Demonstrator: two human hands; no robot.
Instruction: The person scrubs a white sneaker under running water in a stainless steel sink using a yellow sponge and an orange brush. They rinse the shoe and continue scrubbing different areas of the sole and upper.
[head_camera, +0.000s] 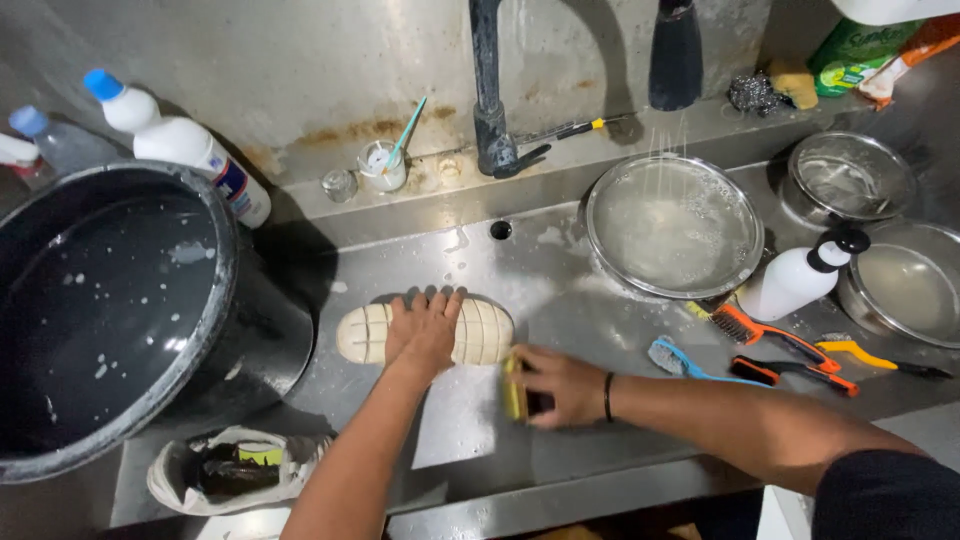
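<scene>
Pressing down with spread fingers, the left hand (425, 335) lies flat on a cream shoe sole (425, 335) that rests tread-up on the wet steel desk (560, 280); the fingers are apart and clasp nothing, only pinning the sole in place. The right hand (560, 385) is closed around a yellow sponge (514, 388), held on edge just beside the near right end of the sole. A black band circles the right wrist. A white sheet (455, 415) lies flat on the desk below the sole, between the two forearms.

To the left stands a large black bucket (110, 310) of dark water flecked with foam. In front of it, near the desk's edge, sits a white shoe (235, 468) with its opening up. Behind the bucket stand white bottles with blue caps (175, 140). A dark tap (490, 100) rises at the back wall, with a small white cup (382, 165) holding a toothbrush next to it.

To the right a round steel bowl (675, 225) holds soapy water, and two more steel bowls (850, 180) sit further right. A white bottle with a black cap (795, 280) lies tilted between them. Near it are an orange-handled brush (770, 335), a blue brush (680, 358) and a yellow-handled tool (880, 358).
</scene>
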